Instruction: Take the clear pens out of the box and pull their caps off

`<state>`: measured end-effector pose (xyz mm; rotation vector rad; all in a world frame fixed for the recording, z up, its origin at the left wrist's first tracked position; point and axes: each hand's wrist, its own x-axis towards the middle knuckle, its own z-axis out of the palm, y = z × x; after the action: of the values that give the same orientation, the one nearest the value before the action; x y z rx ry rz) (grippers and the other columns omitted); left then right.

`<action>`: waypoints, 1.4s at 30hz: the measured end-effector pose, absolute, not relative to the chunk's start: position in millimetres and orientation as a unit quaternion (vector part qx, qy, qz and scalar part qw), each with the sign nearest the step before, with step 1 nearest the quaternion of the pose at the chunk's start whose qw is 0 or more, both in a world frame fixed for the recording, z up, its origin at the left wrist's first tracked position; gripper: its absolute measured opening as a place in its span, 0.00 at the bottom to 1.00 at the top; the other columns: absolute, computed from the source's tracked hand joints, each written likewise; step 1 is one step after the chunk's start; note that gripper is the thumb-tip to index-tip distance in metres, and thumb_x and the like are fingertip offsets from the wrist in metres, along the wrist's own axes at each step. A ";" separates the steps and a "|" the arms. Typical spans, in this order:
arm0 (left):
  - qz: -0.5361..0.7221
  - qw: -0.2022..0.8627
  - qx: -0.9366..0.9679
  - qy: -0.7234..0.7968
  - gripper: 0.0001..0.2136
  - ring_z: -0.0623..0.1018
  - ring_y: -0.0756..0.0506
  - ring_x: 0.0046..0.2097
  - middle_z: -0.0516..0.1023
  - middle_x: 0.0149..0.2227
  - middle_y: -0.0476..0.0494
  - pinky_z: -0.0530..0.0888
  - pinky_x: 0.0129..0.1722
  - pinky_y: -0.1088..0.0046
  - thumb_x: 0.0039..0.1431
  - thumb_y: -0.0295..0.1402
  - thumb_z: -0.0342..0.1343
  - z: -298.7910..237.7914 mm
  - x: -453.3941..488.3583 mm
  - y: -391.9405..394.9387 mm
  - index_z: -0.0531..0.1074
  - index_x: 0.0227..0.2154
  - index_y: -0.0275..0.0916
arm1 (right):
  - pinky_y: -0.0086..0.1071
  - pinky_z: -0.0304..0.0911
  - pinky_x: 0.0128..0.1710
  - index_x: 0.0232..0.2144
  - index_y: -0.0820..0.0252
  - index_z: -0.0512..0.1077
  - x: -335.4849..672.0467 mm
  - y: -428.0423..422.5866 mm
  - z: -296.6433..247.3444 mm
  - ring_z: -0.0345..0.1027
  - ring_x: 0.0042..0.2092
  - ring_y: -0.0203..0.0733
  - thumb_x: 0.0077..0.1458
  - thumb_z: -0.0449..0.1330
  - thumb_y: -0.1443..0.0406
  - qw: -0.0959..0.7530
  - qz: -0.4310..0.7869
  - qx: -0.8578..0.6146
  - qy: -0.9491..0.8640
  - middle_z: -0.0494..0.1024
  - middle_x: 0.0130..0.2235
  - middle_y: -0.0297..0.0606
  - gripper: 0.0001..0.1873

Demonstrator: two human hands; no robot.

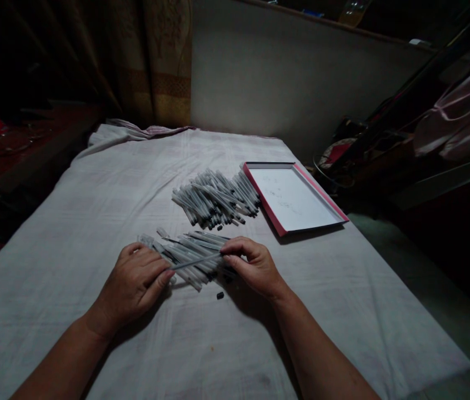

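Between my two hands a slim pen is held, slanting up to the right. My left hand is closed on its left end. With thumb and fingertips, my right hand pinches the dark right end. Under the pen lies a loose pile of clear pens, partly hidden by both hands. Just below the pile a small black end plug rests on the cloth. A larger heap of pens with dark ends sits farther back.
A shallow red-edged box lid with a white inside stands right of the far heap, with pens against its left side. A white checked cloth covers the table. Another small black plug lies between the piles. Behind are a wall and a curtain.
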<state>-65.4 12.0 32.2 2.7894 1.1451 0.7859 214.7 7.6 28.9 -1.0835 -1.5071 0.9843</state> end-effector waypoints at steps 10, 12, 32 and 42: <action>0.253 0.032 0.894 0.369 0.14 0.75 0.46 0.32 0.77 0.27 0.50 0.63 0.52 0.60 0.68 0.35 0.48 30.7 -63.7 10.2 0.74 0.29 0.42 | 0.31 0.65 0.30 0.26 0.59 0.77 210.8 8.1 24.8 0.68 0.27 0.37 0.51 0.66 0.57 0.454 0.499 -0.497 -0.545 0.77 0.25 0.33 0.11; 0.255 0.029 0.894 0.366 0.13 0.75 0.46 0.32 0.77 0.27 0.51 0.63 0.51 0.60 0.68 0.35 0.48 30.9 -62.8 10.2 0.74 0.29 0.42 | 0.31 0.64 0.29 0.24 0.59 0.77 210.5 8.2 25.1 0.67 0.27 0.36 0.50 0.67 0.58 0.456 0.501 -0.496 -0.544 0.76 0.24 0.33 0.11; 0.258 0.028 0.883 0.390 0.14 0.76 0.46 0.32 0.78 0.28 0.49 0.66 0.49 0.60 0.68 0.38 0.48 32.5 -72.4 15.2 0.73 0.29 0.42 | 0.37 0.67 0.41 0.29 0.54 0.82 226.0 10.9 21.7 0.75 0.37 0.44 0.54 0.65 0.66 0.362 0.235 -0.526 -0.733 0.83 0.32 0.39 0.05; 0.257 0.011 0.895 0.365 0.13 0.77 0.45 0.33 0.79 0.30 0.49 0.65 0.49 0.60 0.69 0.37 0.47 35.7 -69.7 12.8 0.74 0.32 0.42 | 0.34 0.69 0.39 0.37 0.57 0.82 220.6 8.0 26.6 0.76 0.37 0.43 0.58 0.62 0.62 0.441 0.315 -0.475 -0.694 0.83 0.35 0.41 0.09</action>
<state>-69.7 12.8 35.7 2.7929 1.1382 0.8015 220.6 8.0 26.6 -1.1799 -1.7223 0.7815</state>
